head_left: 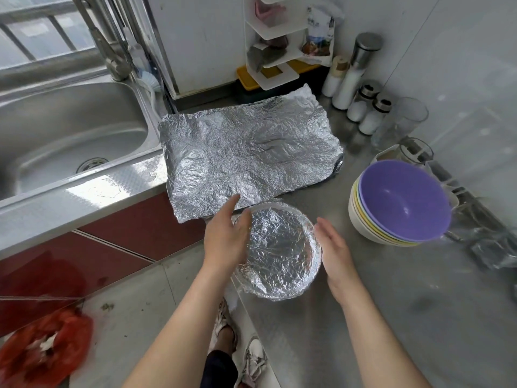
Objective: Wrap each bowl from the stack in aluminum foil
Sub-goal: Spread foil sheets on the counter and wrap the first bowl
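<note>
Foil-wrapped bowl (279, 253) on steel counter (391, 289).
Left hand (226, 239) and right hand (334, 253) flank it, fingers (231, 204) straight, gripping nothing.

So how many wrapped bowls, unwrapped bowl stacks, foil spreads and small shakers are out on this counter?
Foil-wrapped bowl: 1
Stack of unwrapped bowls: 1
Foil spread flat: 1
Small shakers: 2
Total: 5
</note>
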Demonstrator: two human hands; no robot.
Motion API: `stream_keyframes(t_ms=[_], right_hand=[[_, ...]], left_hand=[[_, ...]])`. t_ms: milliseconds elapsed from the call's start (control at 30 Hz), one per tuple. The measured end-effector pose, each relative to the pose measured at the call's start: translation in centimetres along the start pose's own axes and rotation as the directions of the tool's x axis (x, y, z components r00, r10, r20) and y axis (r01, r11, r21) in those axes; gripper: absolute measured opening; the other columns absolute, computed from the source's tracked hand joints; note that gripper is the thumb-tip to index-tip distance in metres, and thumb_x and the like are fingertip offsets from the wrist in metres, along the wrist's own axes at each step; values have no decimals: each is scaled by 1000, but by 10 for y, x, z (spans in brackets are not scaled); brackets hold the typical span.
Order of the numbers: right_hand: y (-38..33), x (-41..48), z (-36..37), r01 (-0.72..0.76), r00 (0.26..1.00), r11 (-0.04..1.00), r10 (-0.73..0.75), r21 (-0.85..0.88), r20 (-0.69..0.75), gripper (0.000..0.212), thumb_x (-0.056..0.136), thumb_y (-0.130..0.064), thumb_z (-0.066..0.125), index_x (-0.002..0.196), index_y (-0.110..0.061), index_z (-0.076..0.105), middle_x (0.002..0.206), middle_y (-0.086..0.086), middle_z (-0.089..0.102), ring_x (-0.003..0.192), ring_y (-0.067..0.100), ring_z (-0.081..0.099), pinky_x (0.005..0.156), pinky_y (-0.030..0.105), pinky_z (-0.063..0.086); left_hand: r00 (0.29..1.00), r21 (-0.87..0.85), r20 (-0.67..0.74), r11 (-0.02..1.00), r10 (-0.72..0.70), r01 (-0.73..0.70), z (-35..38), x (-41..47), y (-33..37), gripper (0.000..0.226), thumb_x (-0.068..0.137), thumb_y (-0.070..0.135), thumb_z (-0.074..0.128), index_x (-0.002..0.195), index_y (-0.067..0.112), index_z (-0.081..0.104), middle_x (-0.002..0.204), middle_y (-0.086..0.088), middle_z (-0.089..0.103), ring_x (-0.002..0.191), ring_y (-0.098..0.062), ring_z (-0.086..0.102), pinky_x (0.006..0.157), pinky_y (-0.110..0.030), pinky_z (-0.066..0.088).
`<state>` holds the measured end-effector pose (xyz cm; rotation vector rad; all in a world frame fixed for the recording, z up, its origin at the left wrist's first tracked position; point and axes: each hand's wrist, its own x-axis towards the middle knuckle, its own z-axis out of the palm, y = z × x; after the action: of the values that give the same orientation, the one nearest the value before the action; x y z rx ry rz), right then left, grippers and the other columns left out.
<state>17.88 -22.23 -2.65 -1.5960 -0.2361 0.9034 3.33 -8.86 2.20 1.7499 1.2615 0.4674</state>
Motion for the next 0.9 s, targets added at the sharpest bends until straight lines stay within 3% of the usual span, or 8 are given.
stream_keyframes(t_ms=[67, 167, 300, 467, 533, 733, 800, 900], right_hand=[[7, -6, -2, -35, 999, 999, 36, 25, -17, 45, 101, -23, 50, 143, -11, 45, 141, -5, 48, 127, 6, 46, 106, 23, 34], [15, -13, 5, -63, 997, 996, 66, 58, -48, 55, 96, -44, 54, 142, -14, 48, 143, -5, 50, 129, 9, 47, 113, 33, 35], [6, -9, 15, -70, 995, 993, 76, 98, -60, 53, 97, -50, 47, 140, -19, 50, 141, -1, 54, 130, 15, 50, 113, 44, 36], [2, -6, 0, -84, 981, 970, 120, 227, -150, 52, 97, -48, 48, 141, -22, 47, 141, -3, 53, 128, 10, 51, 115, 42, 33], [6, -12, 2, -116, 980, 956, 155, 268, -127, 59, 91, -54, 52, 142, -24, 48, 141, -4, 54, 128, 11, 51, 113, 43, 36], [7, -14, 19, -93, 981, 954, 136, 284, -138, 68, 85, -64, 57, 140, -25, 50, 143, -8, 51, 133, 11, 46, 114, 44, 33], [-1, -13, 25, -69, 976, 954, 126, 292, -180, 52, 96, -48, 51, 141, -23, 47, 144, -11, 47, 131, 7, 45, 114, 36, 33], [-4, -10, 34, -38, 971, 962, 100, 272, -219, 43, 104, -33, 41, 144, -19, 43, 147, -7, 45, 132, 10, 45, 114, 36, 33]], left_hand=[[985, 178, 150, 978, 83, -109, 0, 19, 9, 47, 102, 37, 48, 146, 22, 45, 141, 1, 54, 124, -14, 55, 101, -27, 37], [930, 277, 339, 929, 144, -245, 9, 32, 13, 39, 103, 35, 46, 138, 20, 55, 113, -1, 71, 96, -18, 67, 91, -31, 48], [968, 190, 203, 963, 150, -189, 9, 24, -3, 27, 103, 25, 48, 117, 16, 69, 64, 11, 60, 54, -11, 56, 60, -30, 47], [990, 109, -130, 992, -49, 63, 5, -7, -16, 24, 103, 27, 45, 89, 20, 64, 70, 6, 63, 60, -10, 54, 60, -30, 34], [978, 41, -171, 991, -120, 129, 5, -17, -18, 22, 101, 31, 46, 105, 20, 65, 89, 6, 69, 79, -13, 63, 71, -31, 43], [982, -139, -35, 974, -187, 181, 8, -9, -15, 52, 102, 31, 46, 151, 19, 34, 148, 0, 46, 134, -19, 45, 113, -38, 34], [975, -270, 25, 938, -221, 219, 10, -1, -12, 51, 104, 28, 41, 153, 20, 29, 142, -1, 51, 127, -21, 51, 105, -34, 41], [971, -334, 39, 913, -234, 234, 18, 4, -13, 45, 104, 28, 36, 149, 21, 37, 136, -20, 55, 126, -43, 49, 106, -53, 41]])
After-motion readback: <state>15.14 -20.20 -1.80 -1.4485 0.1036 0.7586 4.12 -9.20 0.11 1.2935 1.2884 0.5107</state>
